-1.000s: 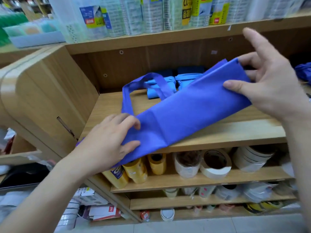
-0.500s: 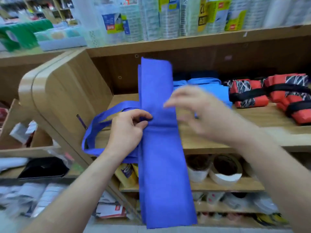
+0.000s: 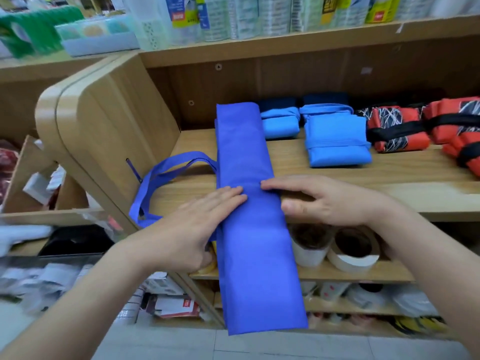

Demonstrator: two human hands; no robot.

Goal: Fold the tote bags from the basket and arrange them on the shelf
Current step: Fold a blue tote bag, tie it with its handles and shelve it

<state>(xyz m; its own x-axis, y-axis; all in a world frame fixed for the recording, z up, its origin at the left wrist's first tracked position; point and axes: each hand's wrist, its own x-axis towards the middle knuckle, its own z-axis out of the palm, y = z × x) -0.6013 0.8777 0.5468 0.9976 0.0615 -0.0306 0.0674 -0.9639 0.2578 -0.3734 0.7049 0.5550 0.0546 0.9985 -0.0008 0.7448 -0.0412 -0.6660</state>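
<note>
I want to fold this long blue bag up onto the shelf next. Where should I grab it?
Take the tote bag by its hanging lower end, coming from below at both corners: that half dangles free past the shelf edge, while the rest lies flat.

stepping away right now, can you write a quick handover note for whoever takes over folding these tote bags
Hands: left hand open, pressing flat on the blue tote bag; right hand open, fingers lying across the bag's right side.
Bag: folded lengthwise into a long strip across the shelf, near end hanging over the front edge, handles splayed left.
Done: light blue bags and red patterned bags sit folded at the back.
Left: fold the strip into a bundle and set it beside them. Basket not in view.
</note>
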